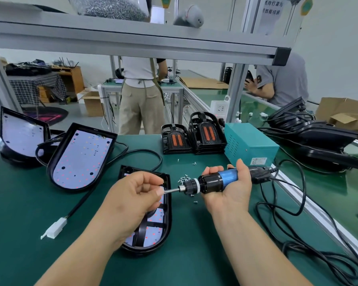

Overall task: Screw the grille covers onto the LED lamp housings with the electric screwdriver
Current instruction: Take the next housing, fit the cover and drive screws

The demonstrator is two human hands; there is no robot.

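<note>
Your right hand (229,195) lies palm up over the green bench (19,234). Its fingers (212,169) are curled round the blue-and-black electric screwdriver (225,178), which lies level with its steel bit pointing left. Your left hand (132,195) meets that bit. Thumb and forefinger are pinched narrowly at its tip and the other fingers are curled in; whether a screw sits between them is too small to tell.

Both hands hang above the black D-shaped LED lamp housing (167,219). It lies flat on the bench with a black grille cover (142,232) set in it over the white LED board. A small heap of loose silver screws (184,179) lies on the bench just behind the bit.

Further left, an open black housing (81,159) lies tilted, its board bare. At the back, stacked black plastic parts with orange strips (194,139) stand beside a teal metal power box (250,141).
</note>
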